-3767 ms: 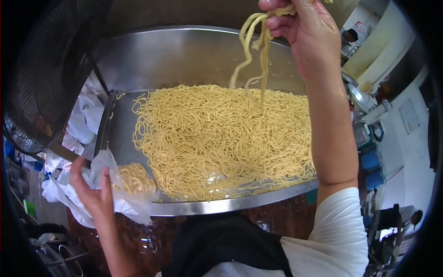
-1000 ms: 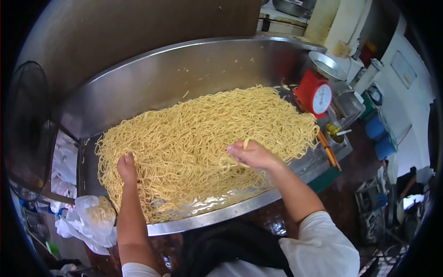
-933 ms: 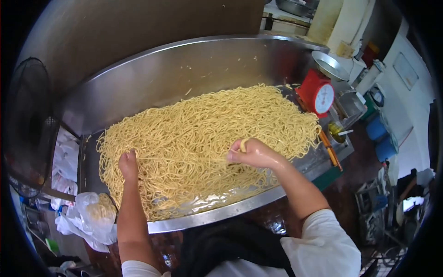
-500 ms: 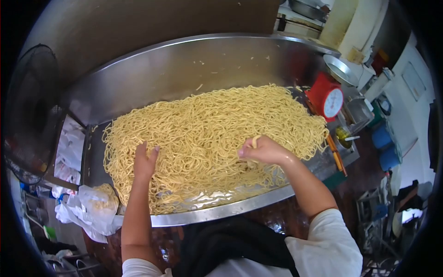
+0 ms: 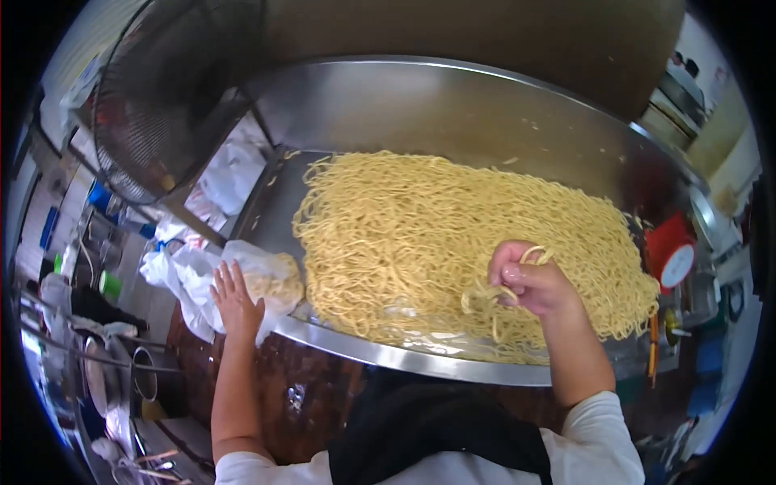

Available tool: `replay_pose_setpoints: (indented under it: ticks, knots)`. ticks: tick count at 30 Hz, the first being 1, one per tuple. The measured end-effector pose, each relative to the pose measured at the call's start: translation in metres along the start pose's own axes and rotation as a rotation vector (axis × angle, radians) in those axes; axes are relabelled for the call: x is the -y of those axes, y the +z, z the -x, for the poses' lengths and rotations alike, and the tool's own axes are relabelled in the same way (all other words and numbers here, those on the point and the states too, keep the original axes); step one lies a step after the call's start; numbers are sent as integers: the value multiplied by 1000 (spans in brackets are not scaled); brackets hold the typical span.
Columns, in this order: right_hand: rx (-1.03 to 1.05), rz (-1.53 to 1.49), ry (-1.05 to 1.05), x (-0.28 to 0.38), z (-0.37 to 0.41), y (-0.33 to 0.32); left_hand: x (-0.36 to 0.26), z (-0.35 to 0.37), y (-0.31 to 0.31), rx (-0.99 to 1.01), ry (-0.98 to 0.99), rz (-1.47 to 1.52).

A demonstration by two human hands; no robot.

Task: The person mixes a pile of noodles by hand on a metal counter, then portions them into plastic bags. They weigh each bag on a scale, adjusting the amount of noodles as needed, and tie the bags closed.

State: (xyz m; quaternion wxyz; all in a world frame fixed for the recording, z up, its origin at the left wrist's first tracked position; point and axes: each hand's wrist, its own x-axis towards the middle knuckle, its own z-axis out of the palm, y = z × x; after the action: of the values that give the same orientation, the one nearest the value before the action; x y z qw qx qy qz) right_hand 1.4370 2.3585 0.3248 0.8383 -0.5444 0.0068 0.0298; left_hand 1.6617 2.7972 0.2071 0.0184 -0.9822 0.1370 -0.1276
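"Two bare hands over or beside a metal tray (image 5: 457, 371), right? Holding what?"

"In the right hand (image 5: 529, 279), a few loose noodle strands (image 5: 499, 305), pinched in curled fingers, with one loop over the top. Raised above the noodle heap (image 5: 420, 226), probably to keep the strands clear of the tangle below."

"And the heap?"

"Spread broadly across the tray, close against the front rim in places. High metal at the back, low lip at the front: likely for containing the noodles while leaving easy reach from the near side."

"Left hand (image 5: 238, 307)?"

"Wide, fingers spread, nothing gripped. Just at the near side of a clear plastic bag (image 5: 242, 254) with noodles inside. Touching or only hovering? Impossible to tell."

"Why a bag there?"

"At the front left corner, beside the heap, perhaps for short reach. More white bags (image 5: 182, 279) just beyond on the left; a red scale (image 5: 669, 242) at the far right end, apart from the strands, maybe to stay out of the way."

"Arms?"

"Right elbow bent near the front rim, forearm angled up and inward over the noodles. Left forearm outside the tray, nearly straight up in view, back of the hand uppermost."
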Motion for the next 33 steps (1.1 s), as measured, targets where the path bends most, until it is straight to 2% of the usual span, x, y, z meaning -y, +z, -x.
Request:
replay_pose_setpoints:
  ticks: [2,4,5,7,8,10,11,12,14,15,16,18,20,22,23,24,25,26,28,30,31,33]
  knots:
    - [81,-28,8,-3,-31,29,23,-11,14,2,-11,-18]
    - [157,-26,-2,-8,-63,57,24,-25,17,-117,152,145]
    - [165,-24,8,-14,-77,69,19,-33,14,-113,141,146]
    - [240,-95,18,-25,-105,94,12,-53,4,-279,298,197]
    - [244,-93,26,-29,-118,107,20,-68,10,-276,290,199]
    - [302,-107,-15,-37,-139,134,35,-94,23,-156,440,421]
    - [301,-105,-9,-43,-149,143,33,-97,13,-280,376,623]
    - [300,-104,-11,-45,-159,153,38,-99,5,-281,378,623]
    - [361,-155,-5,-45,-178,172,51,-105,-15,166,-6,1354]
    - [392,-186,6,-47,-189,180,67,-107,-32,419,-31,1415]
    - [389,-183,5,-48,-200,188,72,-107,-54,420,-28,1417]
    - [507,-236,-9,-52,-221,208,79,-104,-85,604,-37,1559]
    - [558,-305,-35,-58,-244,235,84,-105,-82,553,-2,1561]
    - [497,-535,-72,-72,-264,258,87,-104,-82,411,-35,1596]
    - [451,-596,-45,-82,-272,265,91,-103,-81,410,-32,1598]
    - [402,-658,-19,-99,-279,271,95,-103,-80,323,-69,1584]
    - [334,-730,43,-127,-291,276,98,-104,-79,236,-100,1569]
    - [263,-801,103,-161,-305,282,101,-104,-78,236,-88,1576]
    - [108,-732,125,-225,-327,304,102,-100,-81,217,-184,1644]
    - [168,216,-66,-291,-366,288,96,-94,-83,238,-155,1663]
    - [150,225,-74,-292,-363,277,96,-92,-81,193,-133,1636]
    - [341,1435,181,-281,-349,258,103,-91,-80,125,-125,1624]
